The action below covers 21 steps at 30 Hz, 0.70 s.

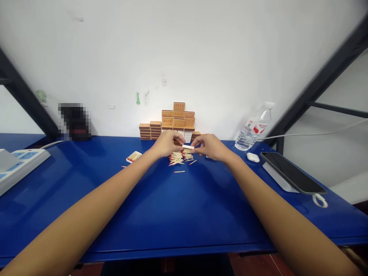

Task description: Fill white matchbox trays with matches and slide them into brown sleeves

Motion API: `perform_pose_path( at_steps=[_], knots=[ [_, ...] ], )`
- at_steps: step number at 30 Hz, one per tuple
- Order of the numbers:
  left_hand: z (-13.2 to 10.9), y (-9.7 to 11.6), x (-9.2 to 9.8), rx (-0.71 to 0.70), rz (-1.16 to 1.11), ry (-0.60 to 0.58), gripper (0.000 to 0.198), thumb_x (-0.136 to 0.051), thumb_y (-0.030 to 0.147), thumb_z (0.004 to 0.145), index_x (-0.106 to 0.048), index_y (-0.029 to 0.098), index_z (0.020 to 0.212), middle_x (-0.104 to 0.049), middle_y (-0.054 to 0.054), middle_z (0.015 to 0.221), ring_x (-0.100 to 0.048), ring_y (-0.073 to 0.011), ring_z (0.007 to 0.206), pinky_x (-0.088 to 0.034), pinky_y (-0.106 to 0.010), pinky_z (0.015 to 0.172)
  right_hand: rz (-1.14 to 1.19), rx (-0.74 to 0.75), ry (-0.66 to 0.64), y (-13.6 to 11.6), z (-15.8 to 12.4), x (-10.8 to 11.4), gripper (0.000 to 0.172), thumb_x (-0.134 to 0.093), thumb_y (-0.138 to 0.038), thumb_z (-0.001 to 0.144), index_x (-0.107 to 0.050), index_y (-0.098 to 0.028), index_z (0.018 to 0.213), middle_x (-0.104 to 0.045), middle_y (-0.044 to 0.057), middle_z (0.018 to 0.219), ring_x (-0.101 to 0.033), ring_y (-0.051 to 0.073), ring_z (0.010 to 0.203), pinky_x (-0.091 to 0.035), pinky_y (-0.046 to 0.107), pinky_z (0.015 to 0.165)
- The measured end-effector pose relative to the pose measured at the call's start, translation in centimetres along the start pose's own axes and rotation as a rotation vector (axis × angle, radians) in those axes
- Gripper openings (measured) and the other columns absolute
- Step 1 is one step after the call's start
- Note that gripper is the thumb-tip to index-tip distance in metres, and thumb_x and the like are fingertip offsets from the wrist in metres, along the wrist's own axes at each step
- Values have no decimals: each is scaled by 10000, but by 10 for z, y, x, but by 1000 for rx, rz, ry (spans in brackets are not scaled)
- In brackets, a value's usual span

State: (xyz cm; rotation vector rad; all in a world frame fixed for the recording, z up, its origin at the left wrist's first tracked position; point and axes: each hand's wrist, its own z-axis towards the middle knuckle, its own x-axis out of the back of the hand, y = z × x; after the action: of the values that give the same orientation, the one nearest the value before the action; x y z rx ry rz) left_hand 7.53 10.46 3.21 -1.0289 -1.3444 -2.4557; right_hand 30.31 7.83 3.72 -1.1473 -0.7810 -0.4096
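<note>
A small white matchbox tray (188, 147) is held level between my two hands, just above a loose heap of red-tipped matches (176, 158). My left hand (169, 143) pinches its left end, and my right hand (209, 146) pinches the right end. What lies inside the tray cannot be made out. Behind my hands, orange matchboxes (179, 122) are stacked in a stepped pile against the wall, their lower part partly hidden. Left of my left hand lies an open white tray (133, 156) with matches in it. A single match (179, 171) lies in front of the heap.
On the blue table (172, 214), a water bottle (254, 128), a white earbud case (253, 157) and a phone (291, 172) stand or lie at the right. At the left are a power strip (25, 161) and a dark, partly blurred object (76, 122).
</note>
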Motion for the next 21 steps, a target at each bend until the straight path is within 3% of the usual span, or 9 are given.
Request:
perform_pose_path(
  at_steps=[11,21],
  knots=[
    [-5,6,4,-79,49,-25,265,-746,32,709,-788,158,938,-781,-35,847,-646,-133,697,-468,-270,665,-422,174,81,-19,-8,4,107,-720,-114,820,-732,-204,876,-714,21,801,-608,168,713,-362,269,660],
    [-5,5,7,-133,153,-40,249,-786,147,736,-804,186,982,-736,-13,808,-575,-132,671,-403,-275,641,-377,237,113,-23,-10,3,108,-680,-117,830,-697,-205,889,-721,24,846,-598,166,726,-365,263,674]
  ],
)
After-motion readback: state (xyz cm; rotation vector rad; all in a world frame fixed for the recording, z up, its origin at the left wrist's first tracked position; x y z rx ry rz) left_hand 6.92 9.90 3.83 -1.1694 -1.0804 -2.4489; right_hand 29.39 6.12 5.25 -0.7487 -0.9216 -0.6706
